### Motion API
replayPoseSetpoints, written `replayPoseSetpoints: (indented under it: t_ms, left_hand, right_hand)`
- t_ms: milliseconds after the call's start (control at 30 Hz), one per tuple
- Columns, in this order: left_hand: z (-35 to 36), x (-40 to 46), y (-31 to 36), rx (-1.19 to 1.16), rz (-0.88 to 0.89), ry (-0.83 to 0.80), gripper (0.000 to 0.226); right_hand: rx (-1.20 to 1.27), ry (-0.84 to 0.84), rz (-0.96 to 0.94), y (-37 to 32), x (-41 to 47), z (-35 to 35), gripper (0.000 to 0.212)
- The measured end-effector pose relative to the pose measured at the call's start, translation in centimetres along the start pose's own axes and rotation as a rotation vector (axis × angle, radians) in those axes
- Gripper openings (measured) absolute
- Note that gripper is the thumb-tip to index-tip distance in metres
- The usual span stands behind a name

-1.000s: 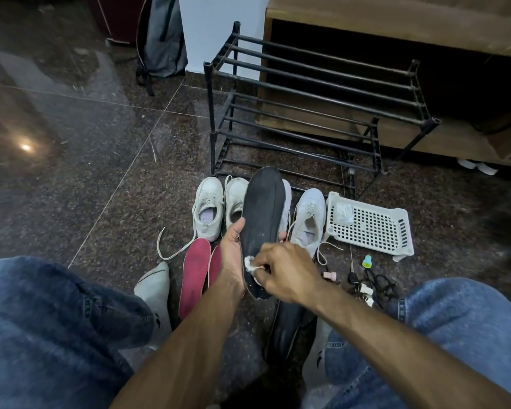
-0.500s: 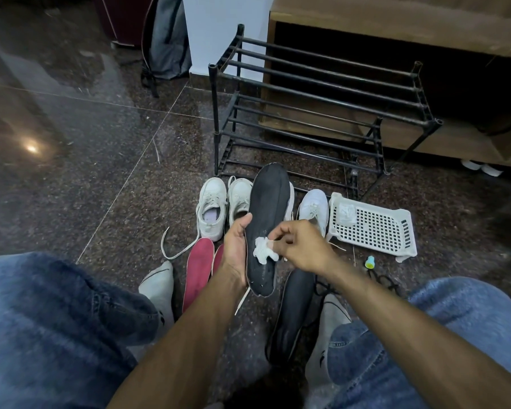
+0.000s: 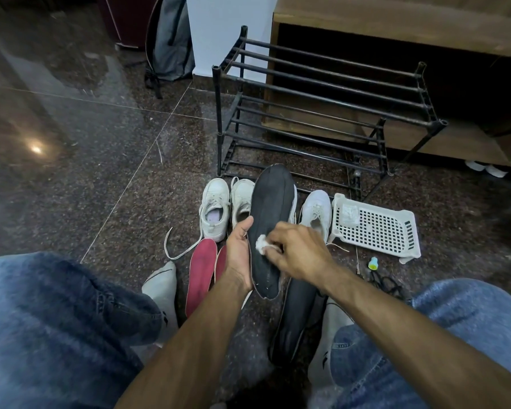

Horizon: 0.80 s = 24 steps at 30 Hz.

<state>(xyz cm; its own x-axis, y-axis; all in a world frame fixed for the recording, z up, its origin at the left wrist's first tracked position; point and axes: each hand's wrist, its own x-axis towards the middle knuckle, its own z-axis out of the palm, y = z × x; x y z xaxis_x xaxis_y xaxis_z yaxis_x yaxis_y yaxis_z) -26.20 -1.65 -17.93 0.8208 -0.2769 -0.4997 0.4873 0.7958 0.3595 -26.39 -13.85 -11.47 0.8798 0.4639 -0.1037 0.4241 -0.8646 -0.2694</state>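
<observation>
The left hand (image 3: 239, 255) gripped the long black foam insole (image 3: 273, 202) by its edge, thumb along the rim and fingers hidden behind, holding it tilted above the white sneakers (image 3: 216, 208). The right hand (image 3: 298, 252) pinched a small white cotton wad (image 3: 260, 248) against the insole's middle. Wiping looked midway (the toe end seemed unreached). A second black insole (image 3: 295, 320) and two red insoles (image 3: 201, 273) on the floor probably waited.
</observation>
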Motion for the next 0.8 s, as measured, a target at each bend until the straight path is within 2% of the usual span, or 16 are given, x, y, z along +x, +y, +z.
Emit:
replayPoseSetpoints:
  t_ms: [100,267,333,400,467,667,800]
  left_hand:
    - [0.2,-0.1,-0.5,0.048,-0.023,-0.029,0.042]
    - [0.1,0.2,1.1,0.089,0.013,-0.009,0.053]
    - [0.3,0.3,1.5,0.096,0.019,-0.006,0.058]
    - [0.7,0.3,1.7,0.06,0.01,-0.036,0.062]
    - [0.8,0.2,1.7,0.011,0.014,-0.034,0.063]
    - [1.0,-0.1,0.9,-0.146,0.106,-0.056,0.072]
    - [0.4,-0.4,0.2,-0.106,0.058,-0.053,0.064]
  right_hand:
    - [-0.061,0.026,0.061,0.9,1.0,-1.3,0.023]
    - [-0.291,-0.206,-0.322,-0.6,-1.8,-0.6,0.016]
    - [-0.359,-0.161,-0.351,-0.5,-2.3,-0.6,0.011]
    - [-0.356,-0.085,-0.27,0.0,-1.5,-0.9,0.017]
    - [-0.278,-0.091,-0.196,0.0,-1.1,-1.2,0.024]
    - [0.175,0.041,0.156,0.4,-0.1,-0.3,0.012]
    - [0.201,0.046,0.196,0.1,-0.1,0.4,0.015]
